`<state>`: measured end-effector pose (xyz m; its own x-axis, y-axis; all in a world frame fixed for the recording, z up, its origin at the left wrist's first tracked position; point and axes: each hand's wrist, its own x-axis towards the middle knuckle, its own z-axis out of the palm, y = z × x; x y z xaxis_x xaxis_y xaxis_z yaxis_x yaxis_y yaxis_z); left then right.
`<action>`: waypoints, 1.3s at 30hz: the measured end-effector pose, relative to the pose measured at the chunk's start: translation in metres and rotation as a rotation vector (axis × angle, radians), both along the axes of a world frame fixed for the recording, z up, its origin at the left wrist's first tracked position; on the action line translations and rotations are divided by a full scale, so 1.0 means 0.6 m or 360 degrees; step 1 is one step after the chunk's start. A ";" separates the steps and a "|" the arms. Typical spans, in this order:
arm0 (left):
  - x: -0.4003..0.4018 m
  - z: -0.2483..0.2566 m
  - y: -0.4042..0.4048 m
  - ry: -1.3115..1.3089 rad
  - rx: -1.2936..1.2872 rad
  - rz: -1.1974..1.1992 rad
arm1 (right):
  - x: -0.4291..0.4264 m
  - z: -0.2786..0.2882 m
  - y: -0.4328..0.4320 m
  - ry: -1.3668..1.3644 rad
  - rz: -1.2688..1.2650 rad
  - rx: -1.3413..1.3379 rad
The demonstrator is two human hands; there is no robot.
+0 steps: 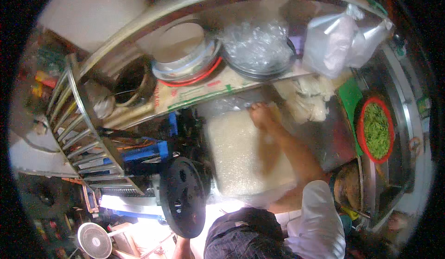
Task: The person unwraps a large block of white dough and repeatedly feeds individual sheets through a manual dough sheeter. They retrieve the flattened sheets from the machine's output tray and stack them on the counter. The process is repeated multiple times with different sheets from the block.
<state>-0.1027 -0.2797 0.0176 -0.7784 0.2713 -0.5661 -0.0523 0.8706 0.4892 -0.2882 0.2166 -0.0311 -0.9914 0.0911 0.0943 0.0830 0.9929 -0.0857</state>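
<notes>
A broad, pale, shiny slab [231, 153] lies flat before me; what it is made of is unclear. Clear plastic sheet [229, 102] shows along its far edge and again at its near edge. My right hand [260, 116] is at the far edge of the slab, fingers curled down on the plastic; the view is blurred there. My right forearm casts a shadow across the slab. A black handwheel [182, 196] of a machine stands left of the slab. Below it my left hand [183, 243] shows only around the wrist; the wheel hides the fingers.
Behind the slab, a shelf carries stacked bowls [186, 55], a dark basin with clear plastic bags [259, 47] and filled white bags [333, 43]. A red-rimmed basket of shredded greens [375, 130] is at right. A slatted metal rack [94, 137] and a fan [94, 240] are at left.
</notes>
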 end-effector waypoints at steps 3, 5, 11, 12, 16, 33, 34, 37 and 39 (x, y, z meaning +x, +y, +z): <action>-0.008 -0.005 -0.008 0.0023 0.0007 -0.0031 | -0.019 -0.068 0.008 0.0193 -0.0147 0.0083; 0.016 -0.007 -0.024 0.0020 0.0013 0.0036 | 0.001 0.032 -0.022 -0.0021 -0.0062 0.0112; 0.039 -0.024 -0.016 0.0029 0.0100 -0.0011 | 0.010 0.130 -0.045 -0.0297 -0.0117 0.0139; 0.045 -0.026 -0.014 0.0030 0.0111 -0.0018 | 0.019 0.136 -0.052 -0.0187 -0.0053 0.0161; 0.053 -0.033 -0.006 0.0025 0.0164 -0.0092 | 0.055 0.158 -0.059 0.0063 0.0080 0.0160; -0.014 -0.037 0.321 0.1181 0.0823 -0.1014 | 0.483 0.150 -0.179 -0.0628 0.0293 -0.1418; 0.003 -0.024 0.313 0.1060 0.0865 -0.1081 | 0.518 0.157 -0.189 -0.0498 0.0104 -0.1446; 0.067 0.018 0.279 0.1077 0.1321 -0.1018 | 0.582 0.193 -0.211 -0.0158 -0.0501 -0.0558; 0.083 0.094 0.252 0.0955 0.1666 -0.1216 | 0.613 0.208 -0.219 0.0309 -0.0585 -0.0410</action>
